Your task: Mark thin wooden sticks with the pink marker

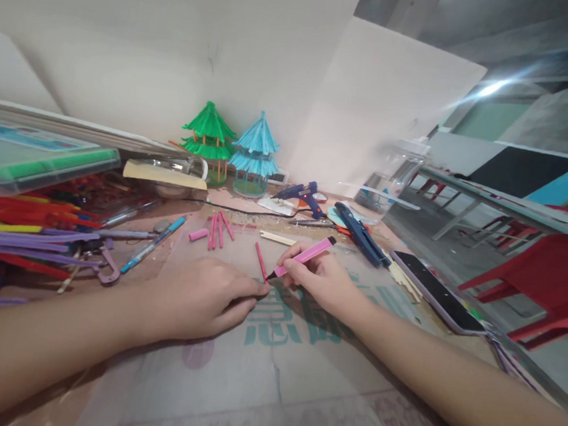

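My right hand [321, 277] is closed around a pink marker [307, 254], its dark tip touching a thin pink stick [261, 262] that lies on a translucent plastic sheet [186, 398]. With the fingertips of my left hand [200, 299] I press the near end of that stick against the sheet; the fingers lie flat and close together. Several more pink sticks [215, 232] lie beyond my left hand, beside a pink marker cap [198, 235]. A few pale uncoloured sticks [278, 238] rest just past the coloured one.
Behind stand a green pagoda model [207, 142] and a blue one [256, 153], with a glue gun [300, 196] nearby. Rightward are a dark blue cutting tool [359, 234], a phone [434, 291] and a clear jar [390, 176]. Leftward lie purple strips [25, 241] and a blue pen [154, 244].
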The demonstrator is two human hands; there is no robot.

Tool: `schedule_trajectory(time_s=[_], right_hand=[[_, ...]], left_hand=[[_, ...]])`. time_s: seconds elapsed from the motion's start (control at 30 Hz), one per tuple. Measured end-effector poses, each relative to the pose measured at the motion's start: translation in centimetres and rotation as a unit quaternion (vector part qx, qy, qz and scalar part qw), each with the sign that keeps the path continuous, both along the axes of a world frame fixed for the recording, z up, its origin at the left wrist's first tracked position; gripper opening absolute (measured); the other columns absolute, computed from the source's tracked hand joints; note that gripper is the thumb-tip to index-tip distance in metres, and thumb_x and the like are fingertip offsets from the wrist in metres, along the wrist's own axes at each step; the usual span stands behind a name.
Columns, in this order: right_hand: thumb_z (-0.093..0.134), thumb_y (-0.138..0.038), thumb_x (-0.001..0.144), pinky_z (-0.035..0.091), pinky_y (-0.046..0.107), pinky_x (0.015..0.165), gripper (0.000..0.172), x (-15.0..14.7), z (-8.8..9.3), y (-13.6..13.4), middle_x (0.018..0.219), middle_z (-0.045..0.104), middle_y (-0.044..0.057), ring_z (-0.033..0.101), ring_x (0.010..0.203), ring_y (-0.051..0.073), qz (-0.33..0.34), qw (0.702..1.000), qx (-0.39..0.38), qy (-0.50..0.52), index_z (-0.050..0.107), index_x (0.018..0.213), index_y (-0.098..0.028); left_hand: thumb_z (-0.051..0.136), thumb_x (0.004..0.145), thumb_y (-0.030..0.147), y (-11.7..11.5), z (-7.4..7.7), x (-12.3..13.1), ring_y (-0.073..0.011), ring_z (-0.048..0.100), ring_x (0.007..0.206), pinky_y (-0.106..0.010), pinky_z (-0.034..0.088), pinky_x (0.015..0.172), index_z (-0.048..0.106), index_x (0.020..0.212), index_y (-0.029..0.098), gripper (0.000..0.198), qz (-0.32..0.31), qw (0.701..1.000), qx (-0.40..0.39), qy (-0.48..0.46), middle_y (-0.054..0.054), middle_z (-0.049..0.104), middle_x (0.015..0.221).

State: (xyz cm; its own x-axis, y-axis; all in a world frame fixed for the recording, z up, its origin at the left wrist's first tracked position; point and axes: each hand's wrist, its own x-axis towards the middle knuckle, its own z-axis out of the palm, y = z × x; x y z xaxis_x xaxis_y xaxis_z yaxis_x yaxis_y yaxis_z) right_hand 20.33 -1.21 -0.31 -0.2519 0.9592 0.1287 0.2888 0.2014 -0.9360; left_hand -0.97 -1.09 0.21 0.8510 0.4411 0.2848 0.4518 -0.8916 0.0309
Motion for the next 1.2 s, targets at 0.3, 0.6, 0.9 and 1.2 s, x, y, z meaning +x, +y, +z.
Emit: schedule_trajectory(time_s=[0.3,0.6,0.9,1.2], right_hand=[[0.058,-0.03,0.078,0.043,0.024,0.055,0.011,-0.14,-0.1,-0.07,0.058,0.056,-0.003,0.052,0.053,0.012,-0.012,1.0,0.016,0.0,0.056,0.079,-0.019],[0.059,-0.024,0.074,0.043,0.023,0.053,0.008,0.05,0.25,-0.02,0.058,0.058,-0.002,0.054,0.052,0.011,0.005,1.0,-0.01,0.011,0.056,0.07,-0.018],[0.057,-0.022,0.075,0.042,0.023,0.054,0.006,-0.02,0.15,-0.05,0.056,0.057,-0.003,0.054,0.052,0.011,0.003,1.0,-0.013,0.012,0.057,0.07,-0.018],[0.059,-0.024,0.076,0.042,0.023,0.054,0.007,0.14,-0.09,0.09,0.055,0.057,-0.003,0.054,0.052,0.011,0.014,1.0,0.0,0.014,0.058,0.072,-0.018]], left_hand=[[0.048,0.089,0.021,0.07,-0.21,-0.06,-0.0193,0.068,0.068,-0.028,0.048,0.062,0.07,0.108,0.022,0.029,-0.002,1.0,0.008,-0.001,-0.004,0.074,0.079],[0.046,0.09,0.021,-0.15,0.14,0.0,-0.0183,0.069,0.072,-0.027,0.049,0.065,0.072,0.103,0.022,0.029,0.001,1.0,-0.005,0.002,-0.004,0.074,0.082],[0.042,0.091,0.024,-0.19,0.23,0.21,-0.0255,0.068,0.08,-0.034,0.047,0.067,0.064,0.11,0.022,0.029,0.082,0.995,-0.018,0.045,-0.006,0.074,0.092],[0.042,0.094,0.033,0.12,0.22,0.14,-0.0284,0.062,0.089,-0.042,0.048,0.077,0.058,0.125,0.019,0.037,0.115,0.992,0.008,0.056,-0.011,0.063,0.098]])
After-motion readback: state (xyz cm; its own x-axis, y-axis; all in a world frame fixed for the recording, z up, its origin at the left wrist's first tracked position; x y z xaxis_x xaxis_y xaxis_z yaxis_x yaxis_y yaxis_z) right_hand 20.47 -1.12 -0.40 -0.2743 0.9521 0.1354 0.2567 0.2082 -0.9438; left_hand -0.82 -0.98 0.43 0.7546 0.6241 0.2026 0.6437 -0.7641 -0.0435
